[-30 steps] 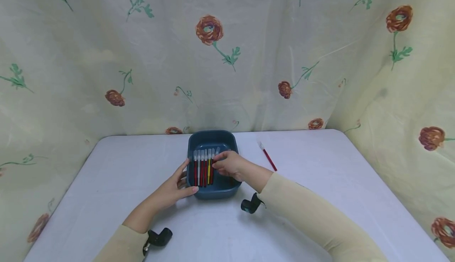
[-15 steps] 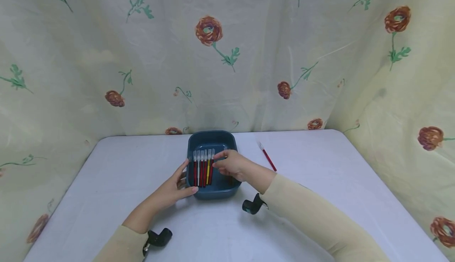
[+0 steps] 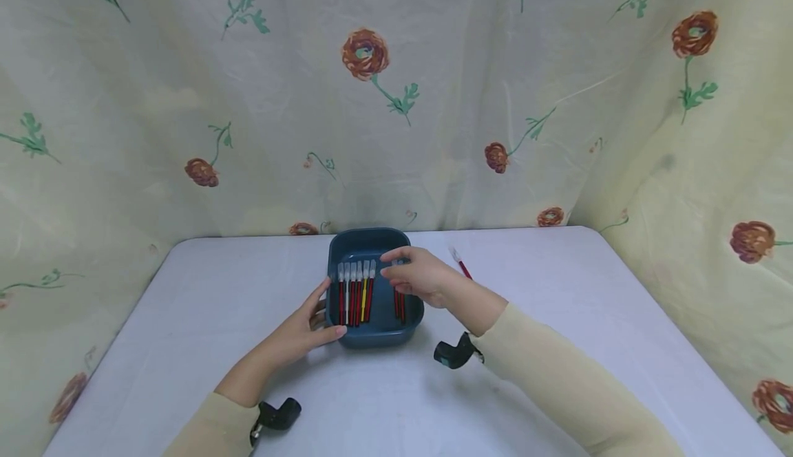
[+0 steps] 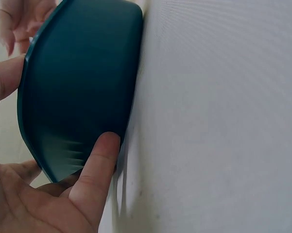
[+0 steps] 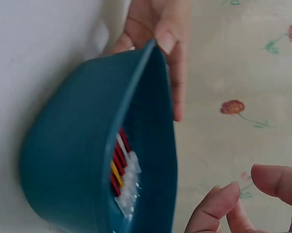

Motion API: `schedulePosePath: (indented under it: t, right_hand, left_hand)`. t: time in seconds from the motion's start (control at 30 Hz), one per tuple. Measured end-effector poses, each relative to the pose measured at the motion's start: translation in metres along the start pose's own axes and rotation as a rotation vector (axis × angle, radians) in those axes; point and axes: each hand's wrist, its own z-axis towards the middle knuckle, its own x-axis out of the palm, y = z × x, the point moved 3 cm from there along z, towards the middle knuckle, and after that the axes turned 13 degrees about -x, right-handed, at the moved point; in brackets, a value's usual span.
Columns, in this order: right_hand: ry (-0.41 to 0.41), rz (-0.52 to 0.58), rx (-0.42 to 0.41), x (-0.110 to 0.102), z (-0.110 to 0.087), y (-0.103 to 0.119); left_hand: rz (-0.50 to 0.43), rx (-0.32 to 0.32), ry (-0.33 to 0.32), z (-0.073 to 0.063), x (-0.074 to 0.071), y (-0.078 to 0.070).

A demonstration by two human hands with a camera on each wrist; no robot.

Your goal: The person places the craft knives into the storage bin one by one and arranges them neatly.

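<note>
A dark blue-green plastic basin (image 3: 376, 338) stands on the table. My left hand (image 3: 308, 330) grips its near left corner, thumb at the near rim and fingers against the left side. Inside, a row of slim pen-like sticks (image 3: 354, 302) with clear caps lies side by side along the left; most are red, one white, one yellow. A few red sticks (image 3: 399, 305) lie apart at the right, partly hidden by the right hand. My right hand (image 3: 421, 274) hovers over the basin's right rim, thumb and fingers apart, holding nothing.
A red stick (image 3: 460, 262) with a clear cap lies on the white table (image 3: 526, 285) right of the basin, partly covered by the right forearm. A flower-patterned curtain (image 3: 434, 133) hangs behind the table and along its sides.
My right hand has let go of a stick at the right end of the left row and moved right and up. The sticks at the basin's right now show. The left hand stays put.
</note>
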Motion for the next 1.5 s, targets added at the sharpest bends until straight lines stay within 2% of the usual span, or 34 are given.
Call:
schedulePosePath:
  t: [0.1,0.3,0.73,0.9,1.1,1.5]
  right_hand:
    - [0.004,0.011,-0.016,-0.009,-0.005,0.002]
    - [0.002,-0.046,-0.033,-0.031,-0.015,0.004]
    - [-0.038,-0.139,-0.036,-0.082,-0.027,-0.009]
    - [-0.053,-0.167,-0.023,-0.097,-0.027,-0.018]
    - [-0.066,-0.138,-0.002,-0.113,-0.022,-0.034]
    - [-0.12,-0.176,0.104,-0.136,-0.007,-0.073]
  left_hand:
    - [-0.002,0.0,-0.001,0.0,0.0,0.001]
    - [-0.003,0.003,-0.004,-0.001,0.0,0.002]
    - [-0.001,-0.001,-0.004,-0.001,0.0,0.002]
    - [0.004,-0.001,-0.008,-0.001,0.0,0.001]
    - [0.002,-0.002,-0.01,0.0,0.0,0.002]
    - [-0.003,0.011,0.009,-0.002,0.0,-0.001]
